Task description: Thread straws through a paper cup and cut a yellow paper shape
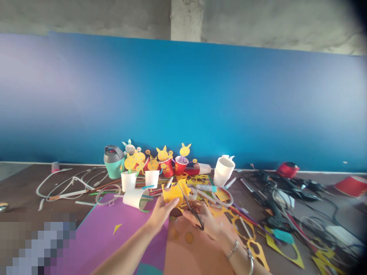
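Between my two hands, above the place where a purple sheet (109, 233) meets an orange sheet (197, 248), is a piece of yellow paper (171, 192). My left hand (163, 209) pinches it from below, thumb on its near side. My right hand (200, 218) grips dark-handled scissors (192, 211), whose blades reach up to the paper's right edge. A small yellow scrap (117, 228) lies on the purple sheet. Just left of the yellow paper, a white paper cup (134, 199) rests on its side.
Behind stand cups with yellow animal faces (163, 154), a teal bottle (114, 162) and white cups (223, 170). White cables (75, 183) lie left. Yellow cut-out sheets (254, 244), black cables and tools (286, 187), and red objects (287, 170) spread across the right.
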`<move>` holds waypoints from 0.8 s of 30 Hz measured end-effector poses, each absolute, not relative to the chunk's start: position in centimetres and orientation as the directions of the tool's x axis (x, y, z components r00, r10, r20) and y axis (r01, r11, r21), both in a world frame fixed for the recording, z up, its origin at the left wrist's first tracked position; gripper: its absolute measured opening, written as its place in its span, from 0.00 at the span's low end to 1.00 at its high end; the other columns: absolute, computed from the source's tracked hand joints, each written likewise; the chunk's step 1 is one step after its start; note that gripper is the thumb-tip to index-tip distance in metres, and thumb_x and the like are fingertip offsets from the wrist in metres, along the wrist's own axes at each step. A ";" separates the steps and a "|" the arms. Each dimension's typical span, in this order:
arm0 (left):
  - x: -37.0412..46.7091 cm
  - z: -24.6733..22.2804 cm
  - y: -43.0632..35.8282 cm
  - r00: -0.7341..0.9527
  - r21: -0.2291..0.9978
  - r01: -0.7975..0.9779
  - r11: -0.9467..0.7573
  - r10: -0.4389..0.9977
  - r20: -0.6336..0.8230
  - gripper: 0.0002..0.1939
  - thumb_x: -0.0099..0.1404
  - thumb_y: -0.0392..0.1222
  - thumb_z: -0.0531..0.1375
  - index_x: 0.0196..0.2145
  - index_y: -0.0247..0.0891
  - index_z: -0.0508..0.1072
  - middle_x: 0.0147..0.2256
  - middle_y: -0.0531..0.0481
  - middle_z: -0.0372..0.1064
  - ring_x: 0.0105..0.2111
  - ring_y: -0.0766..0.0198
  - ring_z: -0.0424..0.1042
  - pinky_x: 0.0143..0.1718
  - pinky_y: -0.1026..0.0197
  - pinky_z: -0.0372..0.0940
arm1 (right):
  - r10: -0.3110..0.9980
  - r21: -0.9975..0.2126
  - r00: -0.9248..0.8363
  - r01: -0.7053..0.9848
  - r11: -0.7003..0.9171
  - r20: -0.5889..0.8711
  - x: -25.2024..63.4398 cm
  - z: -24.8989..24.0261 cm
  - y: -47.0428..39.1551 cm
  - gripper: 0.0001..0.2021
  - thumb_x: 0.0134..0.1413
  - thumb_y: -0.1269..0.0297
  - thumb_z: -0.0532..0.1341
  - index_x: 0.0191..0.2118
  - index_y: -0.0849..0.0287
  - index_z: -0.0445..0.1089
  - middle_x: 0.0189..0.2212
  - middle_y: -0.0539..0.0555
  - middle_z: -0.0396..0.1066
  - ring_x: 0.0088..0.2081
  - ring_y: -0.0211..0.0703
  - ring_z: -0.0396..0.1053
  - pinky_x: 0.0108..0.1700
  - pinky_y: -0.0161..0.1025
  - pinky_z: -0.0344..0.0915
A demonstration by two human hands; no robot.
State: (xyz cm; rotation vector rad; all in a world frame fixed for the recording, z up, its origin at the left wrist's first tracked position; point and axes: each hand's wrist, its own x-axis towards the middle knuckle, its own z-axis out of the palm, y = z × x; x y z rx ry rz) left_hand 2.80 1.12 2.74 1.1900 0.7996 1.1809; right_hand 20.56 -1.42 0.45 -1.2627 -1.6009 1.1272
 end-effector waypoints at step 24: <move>2.3 2.4 1.5 0.271 0.957 -0.288 -0.006 0.959 0.087 0.22 0.57 0.49 0.67 0.47 0.37 0.79 0.42 0.43 0.81 0.43 0.45 0.78 0.53 0.47 0.68 | 0.973 -0.992 -0.227 0.122 -0.013 -0.041 20.9 0.2 -1.4 0.23 0.45 0.44 0.69 0.45 0.48 0.69 0.29 0.49 0.71 0.21 0.39 0.62 0.22 0.37 0.57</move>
